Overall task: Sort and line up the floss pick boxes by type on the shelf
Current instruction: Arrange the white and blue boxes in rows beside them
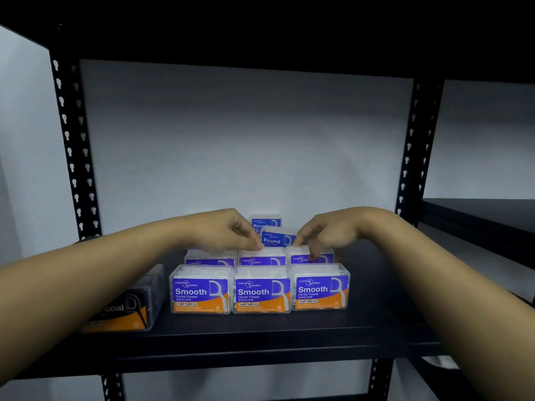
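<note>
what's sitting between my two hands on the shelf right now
In the head view, a blue Round floss box stands between your left hand and right hand, behind the second row of boxes; another Round box shows farther back.

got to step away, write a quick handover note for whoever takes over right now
Left hand: fingertips on the middle second-row box, grip unclear.
Right hand: fingers on the right second-row box, grip unclear.
Done: three Smooth boxes lined up in front, a second row behind.
Left: two Round boxes sit loose at the back; the charcoal box lies askew at left. Line these up by type.
</note>
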### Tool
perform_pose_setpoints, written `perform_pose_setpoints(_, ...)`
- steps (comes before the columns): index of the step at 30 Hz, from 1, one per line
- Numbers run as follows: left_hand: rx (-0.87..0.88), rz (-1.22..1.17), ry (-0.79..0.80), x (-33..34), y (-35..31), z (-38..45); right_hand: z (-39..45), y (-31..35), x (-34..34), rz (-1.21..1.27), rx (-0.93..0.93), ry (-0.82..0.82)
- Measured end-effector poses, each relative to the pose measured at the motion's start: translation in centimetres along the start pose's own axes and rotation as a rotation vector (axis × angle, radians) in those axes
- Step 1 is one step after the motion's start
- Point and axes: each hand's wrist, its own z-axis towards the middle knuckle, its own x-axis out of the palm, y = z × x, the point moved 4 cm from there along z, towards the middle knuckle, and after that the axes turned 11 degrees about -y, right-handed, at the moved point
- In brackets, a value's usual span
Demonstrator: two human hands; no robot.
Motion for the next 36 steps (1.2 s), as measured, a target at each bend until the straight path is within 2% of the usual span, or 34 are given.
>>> perform_pose_setpoints(2, -0.027, 0.004, -0.001, 0.1, 0.1, -0.6, -0.1, 0.2, 0.0, -0.018, -0.011, -0.035)
perform_pose_setpoints(5, 0.05, 0.267, -0.146, -1.2, -1.0, -2.2, -1.0, 0.7, -0.7, -0.112, -0.075, -0.23)
perform_pose_setpoints(7, 0.041, 0.274, -0.214, -1.8, -1.3, -3.6, -1.8, 1.1, -0.8, -0.097, -0.125, -0.356)
perform_pose_setpoints(9, 0.003, 0.279, -0.216, -1.7, -1.3, -5.0, -2.4, 1.4, -0.2, -0.053, -0.17, -0.409)
perform_pose_setpoints(13, -0.078, 0.475, -0.226, 0.0, -1.5, -6.4, -2.5, 1.7, 1.6, -0.056, -0.15, -0.413)
perform_pose_setpoints(20, -0.081, 0.556, -0.302, 3.2, -1.7, -6.0, -1.9, 2.1, 3.8, -0.118, -0.098, -0.394)
perform_pose_setpoints(25, -0.081, 0.438, -0.336, 3.5, -1.2, -5.6, -2.4, 2.6, 3.9, -0.07, -0.066, -0.381)
perform_pose_setpoints(36, -0.052, 0.441, -0.447, 3.8, -1.1, -5.9, -3.2, 4.1, 5.4, -0.054, -0.141, -0.408)
